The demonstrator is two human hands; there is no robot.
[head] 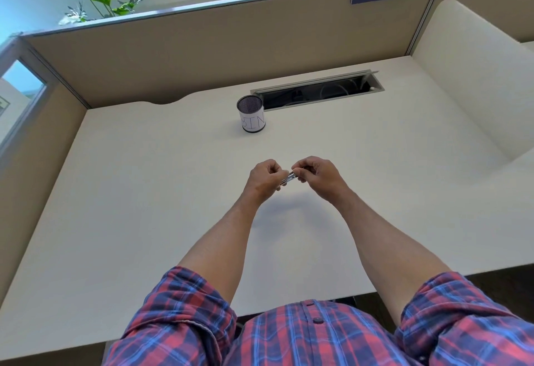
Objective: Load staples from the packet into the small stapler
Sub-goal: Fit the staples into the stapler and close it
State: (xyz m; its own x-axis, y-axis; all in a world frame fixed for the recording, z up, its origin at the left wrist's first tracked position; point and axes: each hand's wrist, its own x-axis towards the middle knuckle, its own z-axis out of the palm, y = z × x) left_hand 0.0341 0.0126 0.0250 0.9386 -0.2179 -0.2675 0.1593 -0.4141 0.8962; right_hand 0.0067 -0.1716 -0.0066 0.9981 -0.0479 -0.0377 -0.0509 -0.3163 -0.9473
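A small, slim metallic stapler [288,178] is held above the middle of the white desk [144,192], between both hands. My left hand [264,176] grips its near end with curled fingers. My right hand [316,174] pinches its far end with thumb and fingertips. Most of the stapler is hidden by the fingers, so I cannot tell whether it is open. No staple packet is in view.
A mesh cup labelled BIN [251,114] stands at the back of the desk, beside an open cable tray slot [318,91]. Beige partition walls enclose the desk on three sides. A white curved panel [474,82] rises at the right.
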